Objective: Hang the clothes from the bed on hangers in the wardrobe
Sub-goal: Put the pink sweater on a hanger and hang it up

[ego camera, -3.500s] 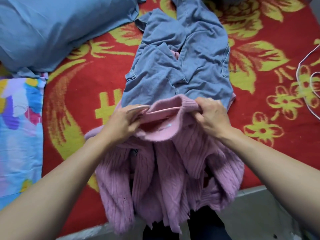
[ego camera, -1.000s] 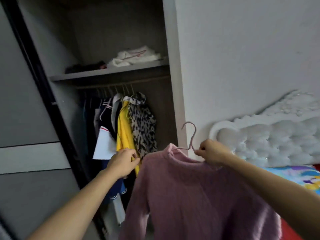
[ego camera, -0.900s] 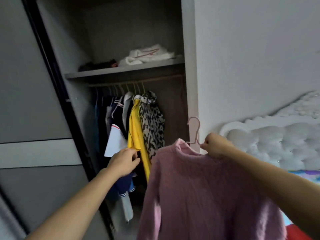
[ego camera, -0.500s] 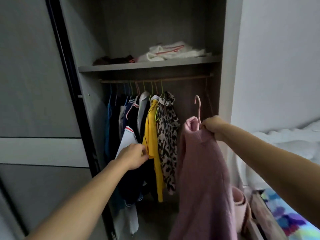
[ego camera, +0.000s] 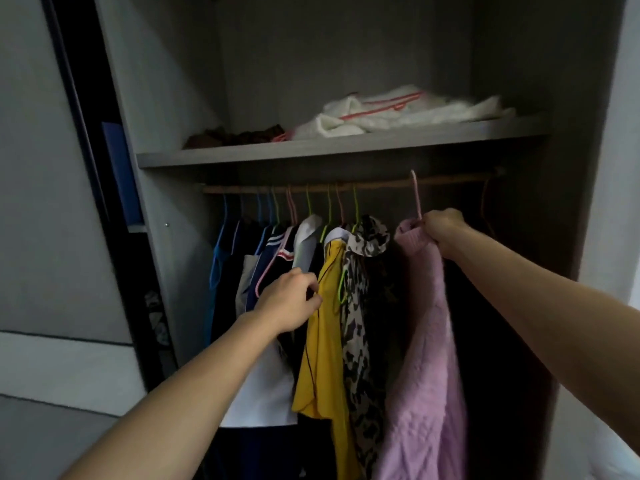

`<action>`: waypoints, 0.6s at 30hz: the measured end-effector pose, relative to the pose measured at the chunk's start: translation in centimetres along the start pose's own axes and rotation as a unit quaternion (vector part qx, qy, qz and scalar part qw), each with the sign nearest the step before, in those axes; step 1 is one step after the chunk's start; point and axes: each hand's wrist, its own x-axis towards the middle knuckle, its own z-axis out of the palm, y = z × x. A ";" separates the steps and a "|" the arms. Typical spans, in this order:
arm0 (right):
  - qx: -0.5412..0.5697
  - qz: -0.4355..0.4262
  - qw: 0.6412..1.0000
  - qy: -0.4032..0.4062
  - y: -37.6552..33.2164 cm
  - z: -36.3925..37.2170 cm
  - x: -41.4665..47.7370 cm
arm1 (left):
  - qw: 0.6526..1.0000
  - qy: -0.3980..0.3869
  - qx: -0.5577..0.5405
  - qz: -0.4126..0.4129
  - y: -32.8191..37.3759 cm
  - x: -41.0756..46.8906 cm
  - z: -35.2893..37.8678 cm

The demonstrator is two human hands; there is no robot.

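Note:
A pink knit sweater (ego camera: pixel 424 358) hangs on a pink hanger (ego camera: pixel 416 195) whose hook reaches the wooden wardrobe rail (ego camera: pixel 381 184). My right hand (ego camera: pixel 445 228) grips the hanger at the sweater's collar, just below the rail. Whether the hook sits over the rail I cannot tell. My left hand (ego camera: pixel 289 303) pinches the edge of a yellow shirt (ego camera: pixel 323 341) that hangs on the rail, left of the sweater. A leopard-print garment (ego camera: pixel 360 306) hangs between the yellow shirt and the sweater.
Several dark and white garments (ego camera: pixel 263 271) on coloured hangers fill the rail's left half. A shelf (ego camera: pixel 242 154) above holds a white folded cloth (ego camera: pixel 398 110) and a dark item (ego camera: pixel 235 135). A thin hanger (ego camera: pixel 486 209) hangs at the rail's right end.
I turned from the bed to the wardrobe with the sweater on its hanger. My right hand raised the hanger up to the rail, and my left hand reached the yellow shirt.

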 end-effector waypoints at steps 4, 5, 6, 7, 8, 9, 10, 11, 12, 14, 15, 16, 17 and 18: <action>-0.018 0.006 0.999 0.036 -0.9 2.5 5.1 | 1.000 0.005 0.002 0.015 -2.4 4.2 0.6; -0.023 0.003 0.999 0.042 -1.2 2.6 5.7 | 1.000 0.008 0.004 0.019 -2.6 4.8 0.6; -0.029 0.003 0.998 0.048 -1.4 3.2 6.3 | 1.000 0.010 0.004 0.026 -3.2 5.7 0.8; -0.032 0.001 0.998 0.056 -1.4 4.0 7.3 | 0.999 0.009 0.005 0.033 -3.8 6.7 1.1; -0.032 0.001 0.998 0.062 -1.5 4.8 8.2 | 0.999 0.010 0.006 0.043 -4.4 7.9 1.5; -0.037 -0.001 0.997 0.065 -1.4 5.7 9.0 | 0.999 0.013 0.006 0.052 -5.1 9.0 1.7; -0.043 0.000 0.997 0.064 -1.2 6.6 9.7 | 0.998 0.018 0.002 0.063 -5.7 10.1 2.0; -0.059 -0.002 0.996 0.062 -0.9 7.4 10.5 | 0.997 0.025 -0.002 0.075 -6.2 11.1 2.1; -0.083 -0.001 0.995 0.060 -0.3 8.2 10.9 | 0.995 0.034 -0.006 0.090 -6.7 12.1 2.2; -0.117 -0.015 0.991 0.058 1.3 10.0 11.5 | 0.991 0.055 -0.009 0.122 -7.8 14.1 2.3; -0.119 -0.017 0.991 0.059 2.1 10.9 11.9 | 0.989 0.065 -0.012 0.136 -8.3 15.1 2.3; -0.121 -0.020 0.991 0.061 2.8 11.6 12.2 | 0.986 0.075 -0.019 0.148 -8.7 16.2 2.3; -0.123 -0.026 0.990 0.059 3.3 12.1 12.6 | 0.983 0.085 -0.030 0.158 -8.9 17.1 2.4; -0.120 -0.030 0.991 0.052 3.6 12.3 12.7 | 0.980 0.095 -0.040 0.168 -9.1 18.0 2.5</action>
